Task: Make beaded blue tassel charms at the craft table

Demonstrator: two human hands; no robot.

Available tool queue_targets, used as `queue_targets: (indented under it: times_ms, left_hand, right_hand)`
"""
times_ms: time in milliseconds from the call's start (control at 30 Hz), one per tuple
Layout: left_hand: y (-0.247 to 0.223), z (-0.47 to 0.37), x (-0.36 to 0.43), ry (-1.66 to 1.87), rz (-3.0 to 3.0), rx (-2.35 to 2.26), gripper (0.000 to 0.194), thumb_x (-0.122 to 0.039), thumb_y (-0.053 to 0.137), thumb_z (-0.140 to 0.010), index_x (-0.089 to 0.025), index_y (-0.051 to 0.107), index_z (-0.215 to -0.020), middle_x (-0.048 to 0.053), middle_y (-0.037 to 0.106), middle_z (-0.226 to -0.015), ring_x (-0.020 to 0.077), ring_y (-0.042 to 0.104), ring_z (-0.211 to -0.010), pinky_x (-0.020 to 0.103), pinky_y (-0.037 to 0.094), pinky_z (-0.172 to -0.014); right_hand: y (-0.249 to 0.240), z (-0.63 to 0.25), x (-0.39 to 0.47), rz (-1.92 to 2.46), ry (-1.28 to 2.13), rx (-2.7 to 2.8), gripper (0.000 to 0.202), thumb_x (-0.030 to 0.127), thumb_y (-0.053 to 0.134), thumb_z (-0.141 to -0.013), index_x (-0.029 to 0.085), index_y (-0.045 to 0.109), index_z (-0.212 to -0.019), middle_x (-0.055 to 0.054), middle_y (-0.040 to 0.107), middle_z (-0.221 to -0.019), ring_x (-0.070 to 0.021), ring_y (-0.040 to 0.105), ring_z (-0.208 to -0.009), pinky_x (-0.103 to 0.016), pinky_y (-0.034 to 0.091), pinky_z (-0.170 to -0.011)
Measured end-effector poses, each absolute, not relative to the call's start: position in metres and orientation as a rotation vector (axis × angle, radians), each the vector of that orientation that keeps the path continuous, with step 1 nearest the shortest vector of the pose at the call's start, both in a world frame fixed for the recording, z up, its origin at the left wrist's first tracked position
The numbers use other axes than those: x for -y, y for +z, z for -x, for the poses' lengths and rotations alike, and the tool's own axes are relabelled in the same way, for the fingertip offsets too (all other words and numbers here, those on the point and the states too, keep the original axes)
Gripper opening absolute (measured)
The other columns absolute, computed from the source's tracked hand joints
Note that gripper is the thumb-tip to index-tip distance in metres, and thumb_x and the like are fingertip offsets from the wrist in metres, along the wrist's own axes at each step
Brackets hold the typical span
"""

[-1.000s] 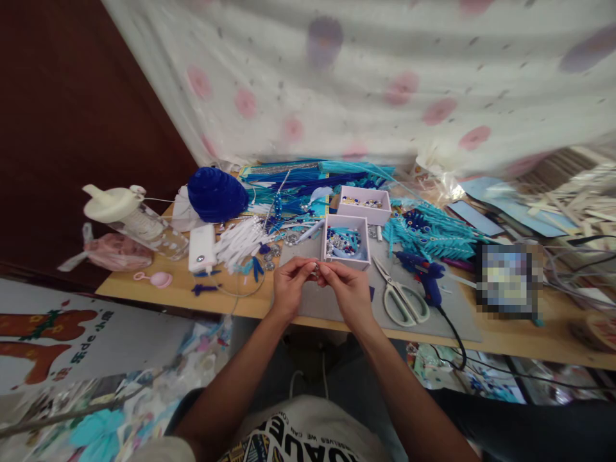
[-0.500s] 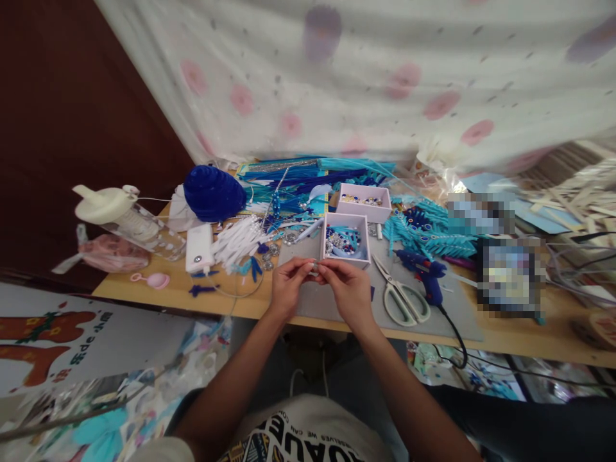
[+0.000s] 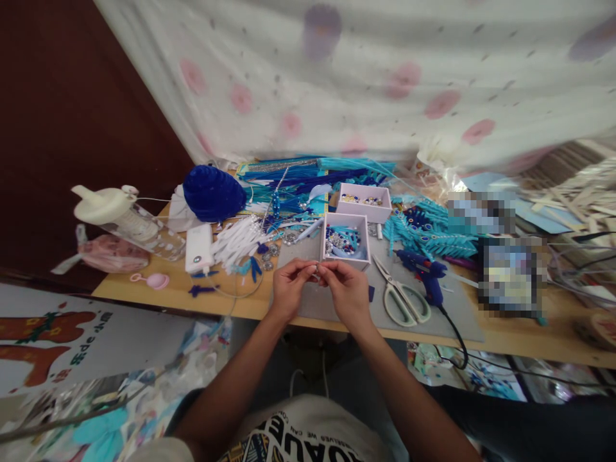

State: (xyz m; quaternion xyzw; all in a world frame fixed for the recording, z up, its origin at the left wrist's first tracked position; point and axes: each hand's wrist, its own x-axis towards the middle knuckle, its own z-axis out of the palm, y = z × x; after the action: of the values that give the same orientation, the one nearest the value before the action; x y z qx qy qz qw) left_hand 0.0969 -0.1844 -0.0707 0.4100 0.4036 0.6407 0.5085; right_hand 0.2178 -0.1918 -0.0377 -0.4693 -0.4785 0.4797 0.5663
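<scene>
My left hand (image 3: 290, 287) and my right hand (image 3: 347, 286) meet fingertip to fingertip over the grey mat (image 3: 310, 301). Both are closed in a pinch around something tiny and pale, too small and too covered by the fingers to name. Just beyond the fingertips stands a white box (image 3: 345, 258) holding blue, silver and red beads and light blue pieces. To the right of my right hand lie scissors (image 3: 403, 298) with pale handles, blades partly spread. A blue glue gun (image 3: 423, 269) rests beside them, its black cord hanging off the table edge.
A second white box (image 3: 364, 208) with small gems sits behind. Turquoise fuzzy stems (image 3: 433, 224) pile up at right, white strips (image 3: 240, 240) at left. A power bank (image 3: 199, 247), a blue velvety roll (image 3: 214, 192) and a clear bottle (image 3: 139, 221) stand further left.
My fingertips have shifted slightly, and my hands have tilted a little while staying in the same spot. Nothing else on the table has moved.
</scene>
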Motion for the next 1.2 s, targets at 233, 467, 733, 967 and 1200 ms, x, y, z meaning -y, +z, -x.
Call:
queue_targets:
  times_ms: [233,467,733,967,1200]
  left_hand:
    - [-0.066,-0.102,0.185,1.688,-1.346,-1.240,0.024,-0.035,0.064,-0.092,-0.017,0.071,-0.078,0.000,0.065,-0.072,0.0124,0.059,-0.068,0.024,0.047,-0.065]
    - [-0.059,-0.101,0.179,1.712,-1.772,-1.429,0.030,-0.028,0.053,-0.098,-0.018,0.055,-0.069,0.000,0.056,-0.069,0.0132,0.053,-0.068,0.025,0.039,-0.065]
    - [-0.066,-0.116,0.175,1.583,-1.532,-1.603,0.029,-0.035,0.047,-0.100,-0.020,0.053,-0.075,0.000,0.057,-0.073,0.0154,0.054,-0.071,0.028,0.040,-0.067]
    - [-0.065,-0.108,0.165,1.426,-1.654,-1.639,0.027,-0.030,0.053,-0.098,-0.019,0.054,-0.073,0.000,0.056,-0.072,0.0150,0.052,-0.071,0.027,0.037,-0.067]
    - [-0.054,-0.102,0.163,1.348,-1.816,-1.674,0.026,-0.024,0.055,-0.096,-0.018,0.057,-0.071,0.000,0.057,-0.073,0.0150,0.052,-0.072,0.028,0.037,-0.067]
  right_hand:
    - [-0.040,-0.217,0.191,1.052,1.197,1.077,0.019,0.037,0.078,-0.075,0.019,0.078,-0.080,-0.001,0.069,-0.061,-0.0144,0.061,-0.056,-0.026,0.052,-0.057]
    - [-0.041,-0.217,0.192,1.015,1.323,0.982,0.023,0.040,0.081,-0.073,0.019,0.079,-0.083,-0.002,0.072,-0.065,-0.0152,0.064,-0.057,-0.029,0.056,-0.061]
    - [-0.045,-0.209,0.188,1.020,1.331,0.797,0.022,0.037,0.083,-0.070,0.019,0.079,-0.083,0.000,0.072,-0.067,-0.0129,0.063,-0.058,-0.026,0.054,-0.061]
    - [-0.051,-0.211,0.184,1.029,1.385,0.744,0.026,0.038,0.086,-0.066,0.020,0.080,-0.083,-0.002,0.074,-0.071,-0.0148,0.064,-0.062,-0.029,0.054,-0.066]
    - [-0.047,-0.213,0.184,1.013,1.446,0.750,0.026,0.032,0.091,-0.059,0.021,0.082,-0.081,-0.002,0.076,-0.077,-0.0137,0.065,-0.065,-0.027,0.055,-0.069]
